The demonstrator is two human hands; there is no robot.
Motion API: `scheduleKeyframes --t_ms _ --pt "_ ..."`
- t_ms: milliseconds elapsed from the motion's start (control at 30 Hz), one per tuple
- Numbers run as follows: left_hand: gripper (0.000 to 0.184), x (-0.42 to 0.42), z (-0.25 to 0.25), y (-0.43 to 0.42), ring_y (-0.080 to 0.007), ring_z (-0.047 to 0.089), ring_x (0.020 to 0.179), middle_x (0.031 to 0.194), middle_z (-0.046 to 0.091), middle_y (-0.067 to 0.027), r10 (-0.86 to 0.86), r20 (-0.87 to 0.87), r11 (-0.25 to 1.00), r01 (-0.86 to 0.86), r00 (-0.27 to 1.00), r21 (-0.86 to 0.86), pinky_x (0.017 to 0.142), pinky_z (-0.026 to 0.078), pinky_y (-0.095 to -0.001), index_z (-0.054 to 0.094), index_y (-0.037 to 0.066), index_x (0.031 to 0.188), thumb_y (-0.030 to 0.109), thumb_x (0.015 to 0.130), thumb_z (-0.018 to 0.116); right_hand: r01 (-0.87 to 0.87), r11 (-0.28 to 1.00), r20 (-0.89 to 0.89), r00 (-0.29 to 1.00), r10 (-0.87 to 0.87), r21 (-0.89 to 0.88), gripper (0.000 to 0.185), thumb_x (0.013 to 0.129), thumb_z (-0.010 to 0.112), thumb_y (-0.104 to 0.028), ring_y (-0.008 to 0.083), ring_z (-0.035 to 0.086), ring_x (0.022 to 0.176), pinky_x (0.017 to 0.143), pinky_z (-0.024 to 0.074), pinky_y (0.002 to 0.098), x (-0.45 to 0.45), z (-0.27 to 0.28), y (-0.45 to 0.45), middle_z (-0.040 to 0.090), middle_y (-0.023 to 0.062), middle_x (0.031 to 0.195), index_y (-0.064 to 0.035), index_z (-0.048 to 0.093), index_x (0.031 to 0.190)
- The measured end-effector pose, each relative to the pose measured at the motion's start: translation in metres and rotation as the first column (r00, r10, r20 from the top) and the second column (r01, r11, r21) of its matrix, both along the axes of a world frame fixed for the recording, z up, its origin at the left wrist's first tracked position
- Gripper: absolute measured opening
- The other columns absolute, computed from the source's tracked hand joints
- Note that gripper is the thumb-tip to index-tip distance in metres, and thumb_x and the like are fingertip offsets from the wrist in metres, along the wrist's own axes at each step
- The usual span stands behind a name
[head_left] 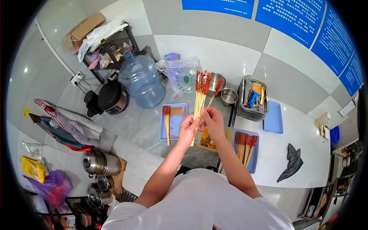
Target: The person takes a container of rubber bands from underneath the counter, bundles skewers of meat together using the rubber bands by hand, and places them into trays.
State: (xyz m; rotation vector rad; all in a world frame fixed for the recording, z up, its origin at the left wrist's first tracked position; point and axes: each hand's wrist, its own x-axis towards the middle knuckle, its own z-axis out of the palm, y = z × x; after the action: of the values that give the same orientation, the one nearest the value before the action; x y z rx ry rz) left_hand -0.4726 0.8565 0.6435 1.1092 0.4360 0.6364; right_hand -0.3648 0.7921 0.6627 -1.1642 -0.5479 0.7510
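My left hand (187, 130) is closed around the sticks of a bundle of meat skewers (202, 86), whose red, glossy tops point up and away from me. Beside it, my right hand (212, 120) pinches a single skewer (218, 87), its top leaning to the right of the bundle. Below my hands, a blue tray (183, 107) on the left carries a few more skewers (166, 119). Another blue tray (253, 163), to the right, bears many skewers (245, 142). Partly behind my right forearm is a container of yellowish food pieces (207, 140).
Two metal bowls (229, 97) stand behind my hands. A stack of trays (252, 103) holds utensils, with an empty blue tray (273, 119) alongside. A large water bottle (142, 82) and a dark cooker (113, 97) stand at left. A dark cloth (292, 163) lies at right.
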Motion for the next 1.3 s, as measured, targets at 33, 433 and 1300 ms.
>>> scheduleKeyframes --t_ms 33,433,1300 --pt "0.014 0.000 0.000 0.000 -0.0080 0.056 0.069 0.084 0.062 -0.0016 0.001 -0.001 1.000 -0.001 1.000 0.000 0.061 0.055 -0.0267 0.059 0.004 0.099 0.016 0.100 0.051 0.042 0.999 0.031 0.999 -0.041 -0.021 0.016 0.094 0.062 -0.018 0.0055 0.049 0.051 0.048 0.0401 0.0204 -0.002 0.000 0.001 0.053 -0.0020 0.067 -0.0022 0.060 0.095" --pt "0.014 0.002 0.010 0.007 -0.0083 0.058 0.068 0.082 0.064 -0.0037 -0.028 -0.096 0.998 0.033 0.995 0.051 0.059 0.053 -0.0249 0.059 0.004 0.097 0.017 0.098 0.054 0.048 0.999 0.029 0.998 -0.048 -0.010 0.013 0.094 0.061 -0.015 0.0057 0.052 0.053 0.046 0.0428 0.0212 0.006 -0.005 0.005 0.057 -0.0001 0.068 -0.0012 0.059 0.093" --pt "0.019 0.012 -0.006 -0.001 -0.0080 0.058 0.073 0.093 0.066 -0.0057 -0.043 -0.018 0.999 0.043 0.999 -0.010 0.067 0.054 -0.0258 0.060 0.003 0.105 0.019 0.100 0.051 0.049 0.999 -0.133 0.990 -0.048 0.002 0.016 0.089 0.068 -0.015 0.0050 0.054 0.059 0.052 0.0431 0.0197 0.015 -0.010 -0.006 0.064 -0.0003 0.078 -0.0020 0.063 0.097"
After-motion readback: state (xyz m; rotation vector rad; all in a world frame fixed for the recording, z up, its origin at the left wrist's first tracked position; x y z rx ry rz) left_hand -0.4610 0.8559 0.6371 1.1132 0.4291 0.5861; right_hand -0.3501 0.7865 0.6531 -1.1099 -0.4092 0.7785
